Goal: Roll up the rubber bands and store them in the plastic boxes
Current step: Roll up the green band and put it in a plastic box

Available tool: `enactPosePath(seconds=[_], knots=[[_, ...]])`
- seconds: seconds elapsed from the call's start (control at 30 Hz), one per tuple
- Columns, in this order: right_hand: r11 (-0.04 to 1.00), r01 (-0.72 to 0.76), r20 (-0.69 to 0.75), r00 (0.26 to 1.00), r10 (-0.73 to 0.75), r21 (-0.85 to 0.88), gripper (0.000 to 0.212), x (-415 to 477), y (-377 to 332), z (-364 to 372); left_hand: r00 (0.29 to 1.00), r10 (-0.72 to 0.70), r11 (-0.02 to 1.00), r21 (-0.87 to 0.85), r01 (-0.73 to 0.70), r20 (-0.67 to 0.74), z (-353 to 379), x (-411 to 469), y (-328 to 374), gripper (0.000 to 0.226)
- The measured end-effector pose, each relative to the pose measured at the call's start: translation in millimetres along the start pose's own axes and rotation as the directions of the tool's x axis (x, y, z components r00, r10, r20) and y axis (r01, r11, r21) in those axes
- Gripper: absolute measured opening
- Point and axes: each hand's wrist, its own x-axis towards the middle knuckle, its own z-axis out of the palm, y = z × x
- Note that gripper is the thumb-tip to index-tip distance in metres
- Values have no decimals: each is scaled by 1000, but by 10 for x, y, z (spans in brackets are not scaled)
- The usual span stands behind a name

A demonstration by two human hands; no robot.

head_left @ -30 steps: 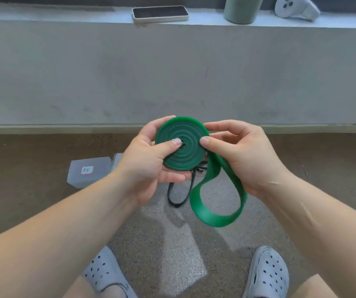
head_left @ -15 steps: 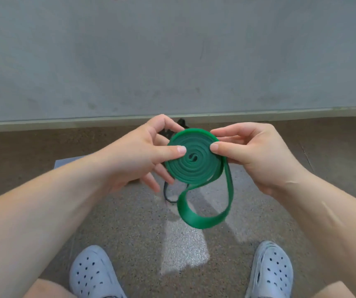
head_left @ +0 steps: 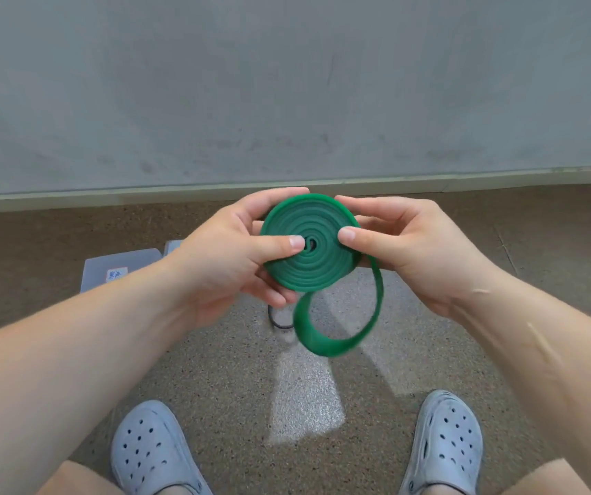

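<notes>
The left hand (head_left: 231,260) and right hand (head_left: 419,251) both grip the coiled green band (head_left: 310,259), thumbs pressing its face. A loose loop hangs below them

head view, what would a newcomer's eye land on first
A dark green flat rubber band, coiled into a disc, sits mid-frame, pinched between the left hand and right hand, its unrolled loop dangling below. Next, two pale grey perforated clogs at the bottom edge.
</notes>
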Motion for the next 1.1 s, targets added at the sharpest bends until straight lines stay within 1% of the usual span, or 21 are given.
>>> enactPosePath(seconds=[0.03, 0.1, 0.17, 0.23, 0.3, 0.37, 0.43, 0.63, 0.73, 0.83, 0.97, 1.03, 1.1], knots=[[999, 22, -16, 1000, -22, 28, 38, -3, 1, 11, 1000, 5, 1000, -25, -5, -11, -2, 6, 5, 49], [995, 85, -99, 992, -79, 61, 33, -8, 12, 48, 1000, 8, 996, -85, -10, -24, 20, 10, 12, 49], [989, 141, -218, 967, -131, 31, 20, -9, 32, 86, 999, 10, 988, -156, -16, -36, 59, 12, 8, 49], [987, 155, -282, 949, -140, 31, 12, -13, 42, 112, 999, 18, 982, -185, -26, -46, 89, 11, 2, 49], [987, 124, -235, 967, -98, 99, 15, -33, 31, 119, 997, 18, 980, -194, -31, -69, 88, 14, 18, 49], [986, 73, -119, 991, -55, 151, 30, -59, 25, 104, 993, 15, 979, -202, -38, -115, 56, 21, 49, 48], [987, 50, -56, 998, -42, 153, 42, -63, 37, 92, 989, 28, 979, -198, -57, -146, 24, 19, 70, 48], [993, 92, -116, 990, -82, 80, 40, -68, 43, 115, 980, 51, 977, -193, -89, -191, 67, 11, 26, 50], [988, 110, -146, 985, -94, 105, 38, -70, 20, 136, 975, 49, 973, -209, -95, -217, 74, 22, 73, 48], [984, 124, -137, 985, -106, 129, 36, -73, 25, 147, 969, 37, 968, -231, -95, -245, 112, 23, 85, 45], [967, 124, -149, 985, -92, 221, 37, -76, 81, 220, 956, 21, 956, -275, -105, -292, 195, 30, 59, 45], [952, 142, -178, 979, -95, 273, 40, -76, 104, 277, 945, 33, 948, -290, -132, -324, 260, 36, 48, 43], [945, 168, -230, 968, -104, 280, 43, -68, 116, 320, 941, 25, 934, -329, -143, -338, 350, 36, 22, 40]])
